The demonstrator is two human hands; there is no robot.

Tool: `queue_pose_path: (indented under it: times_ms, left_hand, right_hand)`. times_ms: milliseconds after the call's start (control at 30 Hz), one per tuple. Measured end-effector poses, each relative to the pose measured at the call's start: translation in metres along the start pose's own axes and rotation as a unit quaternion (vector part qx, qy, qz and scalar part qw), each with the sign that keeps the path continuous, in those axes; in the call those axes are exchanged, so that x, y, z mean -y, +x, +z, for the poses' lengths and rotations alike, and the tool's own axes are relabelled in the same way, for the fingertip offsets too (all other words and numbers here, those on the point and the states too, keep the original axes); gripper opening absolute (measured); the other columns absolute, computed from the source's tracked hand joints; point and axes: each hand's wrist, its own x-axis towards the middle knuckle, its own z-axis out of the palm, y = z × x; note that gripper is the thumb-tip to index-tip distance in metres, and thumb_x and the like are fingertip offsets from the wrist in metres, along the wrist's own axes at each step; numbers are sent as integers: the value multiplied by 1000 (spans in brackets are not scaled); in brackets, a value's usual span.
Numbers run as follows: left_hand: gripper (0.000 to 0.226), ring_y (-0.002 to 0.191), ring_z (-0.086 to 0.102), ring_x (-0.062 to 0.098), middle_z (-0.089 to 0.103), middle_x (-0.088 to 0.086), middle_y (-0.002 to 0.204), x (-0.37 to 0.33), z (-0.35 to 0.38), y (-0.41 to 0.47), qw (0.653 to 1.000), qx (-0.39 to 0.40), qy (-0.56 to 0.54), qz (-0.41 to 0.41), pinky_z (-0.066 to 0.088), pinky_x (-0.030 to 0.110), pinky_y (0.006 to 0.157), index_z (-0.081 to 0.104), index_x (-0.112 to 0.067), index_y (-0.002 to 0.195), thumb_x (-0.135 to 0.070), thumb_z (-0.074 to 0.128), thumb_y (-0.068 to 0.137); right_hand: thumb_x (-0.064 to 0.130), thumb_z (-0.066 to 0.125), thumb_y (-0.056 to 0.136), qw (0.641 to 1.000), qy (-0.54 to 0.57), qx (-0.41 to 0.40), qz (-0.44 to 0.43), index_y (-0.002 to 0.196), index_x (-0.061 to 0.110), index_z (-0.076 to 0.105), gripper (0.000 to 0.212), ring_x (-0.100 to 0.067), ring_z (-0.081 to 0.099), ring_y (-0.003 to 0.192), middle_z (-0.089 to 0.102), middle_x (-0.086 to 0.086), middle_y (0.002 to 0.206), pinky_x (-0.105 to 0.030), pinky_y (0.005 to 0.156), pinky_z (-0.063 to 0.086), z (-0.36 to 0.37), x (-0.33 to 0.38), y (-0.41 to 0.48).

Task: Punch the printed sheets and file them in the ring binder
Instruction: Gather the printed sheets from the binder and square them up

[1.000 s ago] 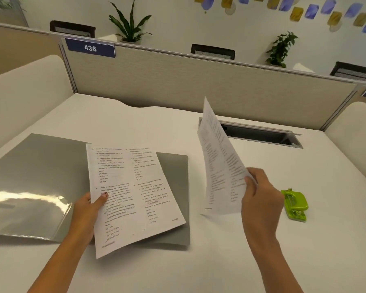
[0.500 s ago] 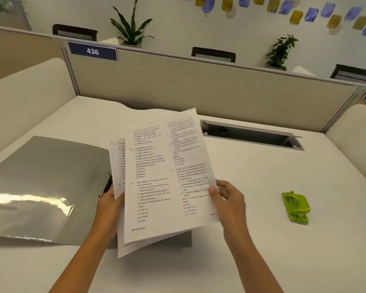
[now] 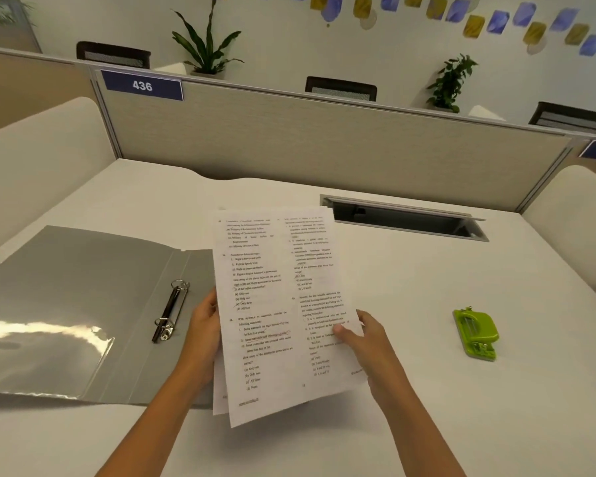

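Both hands hold a small stack of printed sheets (image 3: 276,304) up above the white desk. My left hand (image 3: 205,333) grips the stack's left edge, its fingers hidden behind the paper. My right hand (image 3: 365,335) pinches the right edge with the thumb on the front page. An open grey ring binder (image 3: 83,304) lies flat to the left, its metal ring mechanism (image 3: 171,313) uncovered just left of my left hand. A green hole punch (image 3: 475,333) sits on the desk to the right, well apart from my right hand.
A cable slot with a raised metal flap (image 3: 403,220) is set into the desk behind the sheets. A beige partition (image 3: 324,146) closes the far edge, and padded side panels (image 3: 31,160) flank the desk.
The right hand brought its sheet over onto the sheet in the left hand, and both hands lifted the joined stack rightward off the binder, uncovering the rings.
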Motion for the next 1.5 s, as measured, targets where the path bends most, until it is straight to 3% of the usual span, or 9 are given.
queue_pose_path:
  times_ms: [167, 267, 367, 500, 600, 700, 900, 1300, 1500]
  left_hand:
    - [32, 72, 72, 17, 76, -1, 83, -6, 18, -4, 998, 57, -4, 31, 59, 31, 59, 68, -31, 100, -8, 46, 96]
    - [27, 72, 71, 20, 76, -3, 79, -7, 29, -5, 997, 70, -5, 34, 58, 29, 56, 67, -25, 100, -7, 47, 95]
    - [22, 77, 70, 23, 75, -2, 81, -2, 35, -6, 997, 72, -7, 24, 58, 32, 61, 67, -23, 98, -18, 46, 98]
    - [44, 104, 68, 22, 70, 0, 116, 1, 42, -2, 993, 114, -17, 36, 57, 42, 81, 50, -34, 131, -51, 32, 94]
    - [33, 95, 70, 12, 71, -3, 110, -7, 54, -1, 987, 133, 28, 91, 59, 26, 69, 39, -37, 130, -28, 41, 99]
    - [29, 97, 70, 15, 69, -1, 113, -17, 69, 2, 979, 130, 55, 147, 61, 36, 75, 38, -36, 121, -22, 47, 97]
    - [25, 90, 71, 12, 67, -23, 107, -26, 93, 13, 957, 114, 119, 240, 61, 32, 66, 38, -55, 108, -40, 48, 91]
    - [21, 93, 68, 8, 64, -21, 109, -19, 121, 31, 953, 102, 109, 264, 58, 22, 65, 37, -39, 108, -34, 49, 91]
    - [23, 91, 64, -7, 60, -22, 106, -11, 127, 30, 945, 121, 140, 268, 53, 13, 59, 44, -40, 113, -36, 46, 90]
  right_hand:
    - [35, 73, 80, 998, 11, -24, -55, 123, 26, 43, 52, -4, 62, 91, 58, 16, 108, -17, 61, 48, -12, 6, -1]
    - [41, 75, 75, 997, 55, -9, -51, 123, 21, 52, 56, -17, 69, 94, 70, 5, 109, -32, 75, 56, -23, 5, 1]
    - [27, 73, 82, 994, 86, -8, -68, 113, 15, 65, 35, -21, 72, 93, 75, -1, 104, -42, 85, 57, -32, 0, 1]
    - [20, 72, 84, 984, 71, -117, -115, 102, 17, 66, 19, -16, 73, 84, 74, 1, 98, -35, 75, 60, -39, -4, 1]
    - [24, 72, 85, 965, 43, -185, -179, 97, 20, 63, 15, -11, 71, 81, 73, 4, 92, -26, 66, 57, -41, 2, 0]
    - [23, 71, 86, 945, 72, -217, -234, 96, 21, 62, 13, -11, 70, 81, 72, 3, 91, -21, 64, 55, -45, 12, -2]
    - [17, 71, 85, 925, 161, -224, -261, 92, 22, 59, 15, -11, 68, 82, 72, 1, 93, -20, 67, 55, -59, 16, -2]
    - [-3, 69, 81, 916, 199, -198, -287, 100, 2, 57, 23, -14, 68, 90, 72, -5, 99, -18, 73, 54, -85, 18, 13]
    - [3, 65, 87, 920, 176, -213, -277, 101, 21, 63, 23, -10, 67, 91, 72, 10, 95, -15, 69, 54, -78, 14, 18]
